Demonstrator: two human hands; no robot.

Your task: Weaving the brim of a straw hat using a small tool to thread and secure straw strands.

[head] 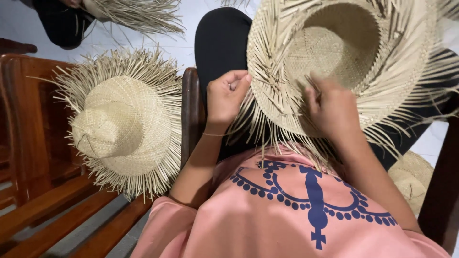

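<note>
An unfinished straw hat point(334, 43) lies upside down on my lap, its hollow crown facing up and loose straw ends fringing the brim. My left hand point(225, 98) pinches straw strands at the near left edge of the brim. Just inside the brim on the near side, my right hand point(332, 107) is closed on thin strands. I wear a pink shirt with a blue print and dark trousers.
A second fringed straw hat point(119, 124) rests crown up on a wooden bench point(43, 205) to my left. Another person in dark clothing holds more straw fringe point(138, 14) at the top left. A further hat point(413, 177) lies low at the right.
</note>
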